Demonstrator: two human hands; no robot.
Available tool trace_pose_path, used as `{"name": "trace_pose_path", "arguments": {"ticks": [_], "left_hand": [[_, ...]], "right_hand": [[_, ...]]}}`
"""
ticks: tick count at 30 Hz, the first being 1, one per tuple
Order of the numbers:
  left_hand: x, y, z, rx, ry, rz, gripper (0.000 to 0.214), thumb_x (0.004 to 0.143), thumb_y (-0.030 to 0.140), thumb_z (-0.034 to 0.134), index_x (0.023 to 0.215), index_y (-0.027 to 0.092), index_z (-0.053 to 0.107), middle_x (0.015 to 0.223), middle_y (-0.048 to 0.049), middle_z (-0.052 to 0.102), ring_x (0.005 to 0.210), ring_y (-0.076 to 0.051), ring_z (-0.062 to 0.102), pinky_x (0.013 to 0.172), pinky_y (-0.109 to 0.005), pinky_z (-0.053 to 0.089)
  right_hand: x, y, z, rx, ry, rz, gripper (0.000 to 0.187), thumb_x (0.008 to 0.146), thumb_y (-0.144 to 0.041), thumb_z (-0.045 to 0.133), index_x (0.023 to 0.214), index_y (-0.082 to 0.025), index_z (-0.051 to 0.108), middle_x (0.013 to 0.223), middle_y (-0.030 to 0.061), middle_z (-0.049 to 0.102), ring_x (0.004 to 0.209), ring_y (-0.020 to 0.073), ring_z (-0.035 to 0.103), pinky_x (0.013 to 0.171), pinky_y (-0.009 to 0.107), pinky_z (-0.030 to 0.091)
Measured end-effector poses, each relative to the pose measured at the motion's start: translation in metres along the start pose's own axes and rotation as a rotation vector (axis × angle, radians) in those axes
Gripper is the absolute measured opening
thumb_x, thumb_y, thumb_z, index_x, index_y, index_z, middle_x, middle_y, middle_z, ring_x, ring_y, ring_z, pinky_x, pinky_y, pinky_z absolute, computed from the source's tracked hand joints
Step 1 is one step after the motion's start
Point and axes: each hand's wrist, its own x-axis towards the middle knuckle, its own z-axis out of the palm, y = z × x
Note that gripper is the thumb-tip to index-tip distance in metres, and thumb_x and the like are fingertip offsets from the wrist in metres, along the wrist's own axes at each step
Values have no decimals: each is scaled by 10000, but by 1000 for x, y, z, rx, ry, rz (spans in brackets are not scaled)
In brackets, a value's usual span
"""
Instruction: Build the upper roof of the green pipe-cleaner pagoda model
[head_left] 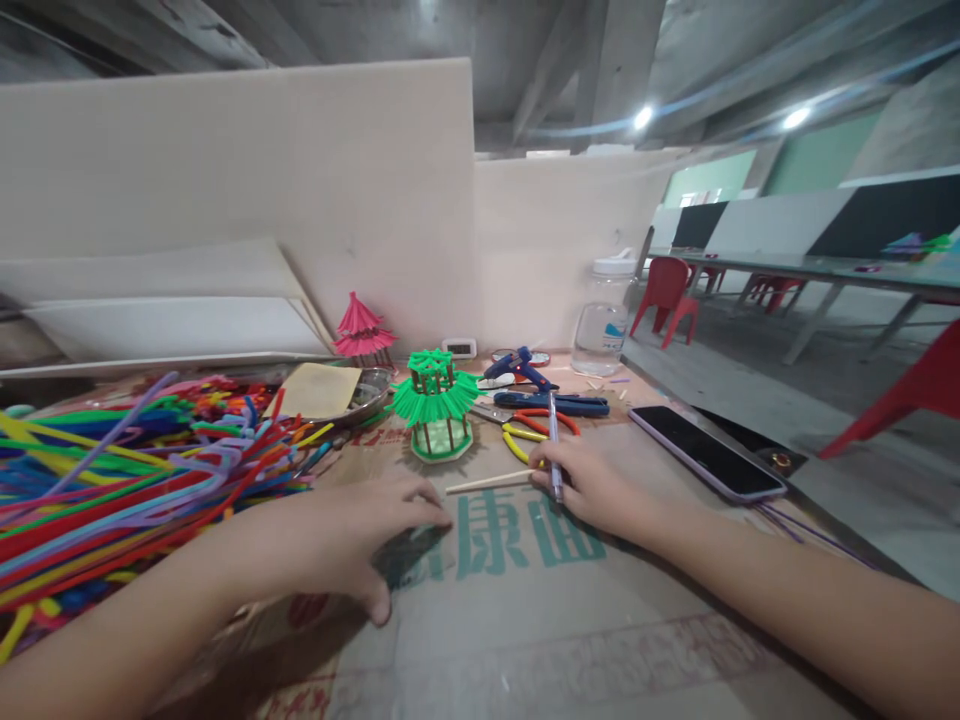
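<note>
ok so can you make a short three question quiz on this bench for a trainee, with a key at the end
1. Multiple choice: along with a thin pale stick, what does the right grip hold?
a) a glue gun
b) a purple pen-like tool
c) a phone

2. True or false: the left grip is open, its thumb spread away from the fingers.

3. Short answer: what colour is the roofed model that stands behind and to the left of the green-roofed model?

Key: 1. b; 2. true; 3. pink
</note>
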Motion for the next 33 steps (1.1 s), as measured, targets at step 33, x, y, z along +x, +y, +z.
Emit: {"name": "trace_pose_path", "arguments": {"ticks": [33], "left_hand": [[34,40,23,-360,144,366,323,864,-27,471,857,196,703,902,-39,734,955,-167,665,978,-326,514]], "right_hand": [[1,4,-5,-80,-7,24,128,943,-238,537,908,-194,653,833,72,697,790,212,612,737,322,439]]}}
